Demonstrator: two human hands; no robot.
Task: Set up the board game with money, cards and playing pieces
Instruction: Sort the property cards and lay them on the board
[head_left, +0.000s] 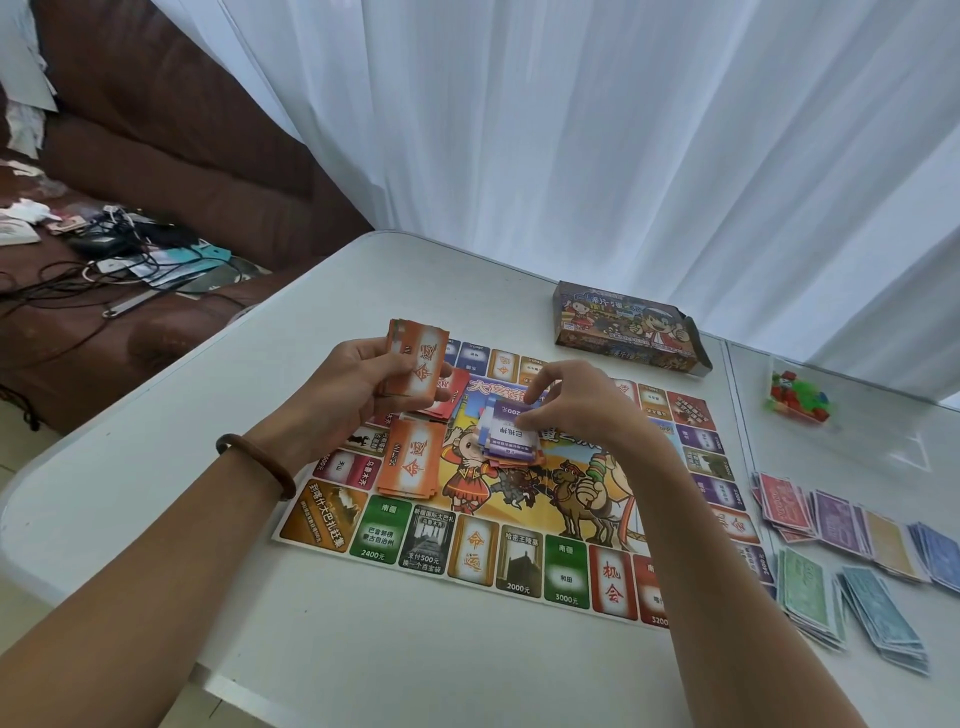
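The colourful game board (519, 556) lies flat on the white table (363, 639). My left hand (353, 387) grips a stack of orange cards (418, 366) above the board's far left part. My right hand (571, 408) pinches the top card of a purple and white card pile (511, 439) at the board's middle. Another orange card pile (410, 465) lies on the board, with red cards (457, 395) behind it. Stacks of paper money (852, 561) in several colours are spread at the right. A clear bag of playing pieces (797, 397) sits at the far right.
The opened game box (628, 327) stands beyond the board. White curtains (623, 130) hang behind the table. A brown sofa (171, 156) with cables and papers on it lies to the left.
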